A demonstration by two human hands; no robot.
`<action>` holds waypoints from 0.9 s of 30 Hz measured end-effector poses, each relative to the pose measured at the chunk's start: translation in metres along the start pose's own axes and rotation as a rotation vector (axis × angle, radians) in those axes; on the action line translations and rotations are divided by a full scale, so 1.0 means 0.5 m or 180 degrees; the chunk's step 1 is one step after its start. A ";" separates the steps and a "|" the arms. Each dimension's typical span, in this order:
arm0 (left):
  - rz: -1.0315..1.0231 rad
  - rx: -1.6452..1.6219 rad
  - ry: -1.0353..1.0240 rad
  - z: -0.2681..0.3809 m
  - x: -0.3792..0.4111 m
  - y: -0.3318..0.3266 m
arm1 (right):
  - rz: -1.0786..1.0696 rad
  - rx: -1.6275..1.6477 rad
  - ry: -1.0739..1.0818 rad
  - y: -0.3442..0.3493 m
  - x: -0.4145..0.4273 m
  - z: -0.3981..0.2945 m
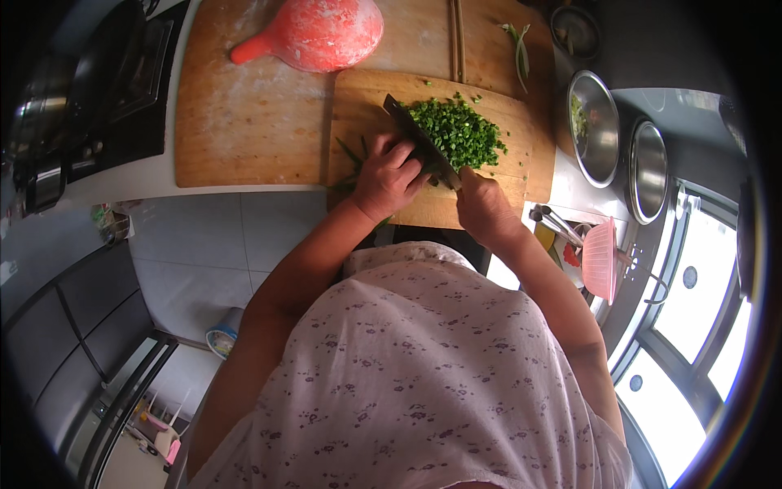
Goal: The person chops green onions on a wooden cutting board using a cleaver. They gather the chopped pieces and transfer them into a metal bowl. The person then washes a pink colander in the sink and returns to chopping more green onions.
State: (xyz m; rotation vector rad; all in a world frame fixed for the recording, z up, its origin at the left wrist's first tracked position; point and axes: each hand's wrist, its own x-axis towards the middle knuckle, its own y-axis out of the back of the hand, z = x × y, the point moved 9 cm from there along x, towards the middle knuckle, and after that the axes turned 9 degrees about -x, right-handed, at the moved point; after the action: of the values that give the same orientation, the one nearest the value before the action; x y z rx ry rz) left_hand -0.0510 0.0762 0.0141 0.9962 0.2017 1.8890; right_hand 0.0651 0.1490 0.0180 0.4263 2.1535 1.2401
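My right hand grips the handle of a dark-bladed kitchen knife over a small wooden cutting board. Curled fingers of my left hand press on a bunch of long green stalks, close against the near side of the blade. Part of the bunch is hidden under that hand, and leaf ends stick out to its left. Beyond the blade lies a heap of finely chopped greens, with a few bits scattered around it.
Beneath the cutting board is a larger floured wooden board, bearing a floury red ladle-shaped plastic scoop, chopsticks and a loose green stalk. Steel bowls and a pink plastic basket stand right; a cooktop is left.
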 end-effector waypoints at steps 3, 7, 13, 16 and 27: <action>0.0065 0.0025 0.0005 0.000 0.001 0.002 | 0.0249 -0.0076 -0.0078 -0.003 -0.007 -0.001; -0.0158 -0.0075 0.0245 0.002 0.006 0.005 | 0.0344 0.0223 -0.0004 0.001 -0.013 0.013; -0.0273 -0.0148 0.0434 0.014 0.015 0.034 | 0.0545 0.0299 0.0064 0.084 -0.054 -0.025; -0.0209 -0.0189 0.0587 0.012 0.004 0.044 | 0.0467 0.0314 0.0041 0.104 -0.074 -0.034; -0.0284 0.0002 0.0531 -0.016 -0.022 0.023 | 0.0218 0.0183 -0.0141 0.075 -0.093 -0.024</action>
State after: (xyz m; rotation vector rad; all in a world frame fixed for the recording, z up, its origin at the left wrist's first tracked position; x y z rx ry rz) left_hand -0.0620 0.0630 0.0089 0.8165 0.3391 1.8905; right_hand 0.0916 0.1348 0.0710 0.5510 2.1573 1.1967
